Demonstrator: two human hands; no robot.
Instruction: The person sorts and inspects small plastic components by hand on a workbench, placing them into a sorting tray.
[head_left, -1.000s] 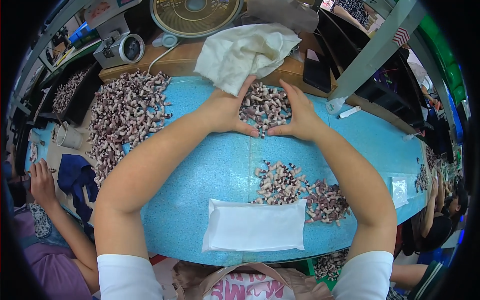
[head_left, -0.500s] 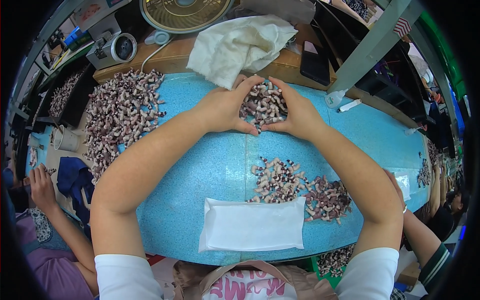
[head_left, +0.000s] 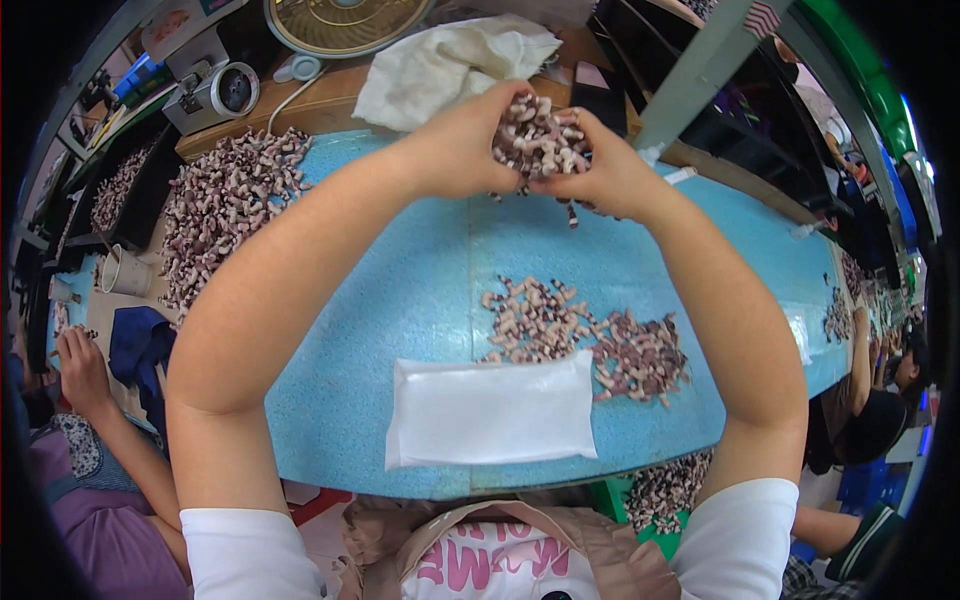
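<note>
My left hand (head_left: 462,148) and my right hand (head_left: 612,172) cup a heap of small curved cream-and-brown pieces (head_left: 540,140) between them, above the far part of the blue table. Palms face each other, with fingers wrapped around the heap's sides. One or two pieces hang below the right hand. The exact kind of the pieces is too small to make out. Nearer me lie a paler small pile (head_left: 535,318) and a browner pile (head_left: 640,355) of similar pieces. A flat white packet (head_left: 490,412) rests in front of them.
A large pile of pieces (head_left: 225,215) covers the table's left side. Behind stand a white cloth (head_left: 450,70), a round fan (head_left: 345,15) and a dark phone (head_left: 597,98). A grey post (head_left: 700,85) rises at the back right. Co-workers sit on both sides.
Both hands have scooped the heap together and raised it off the table, moving away from me and slightly right. The view has shifted a little. A co-worker's arm at right has drawn back.
</note>
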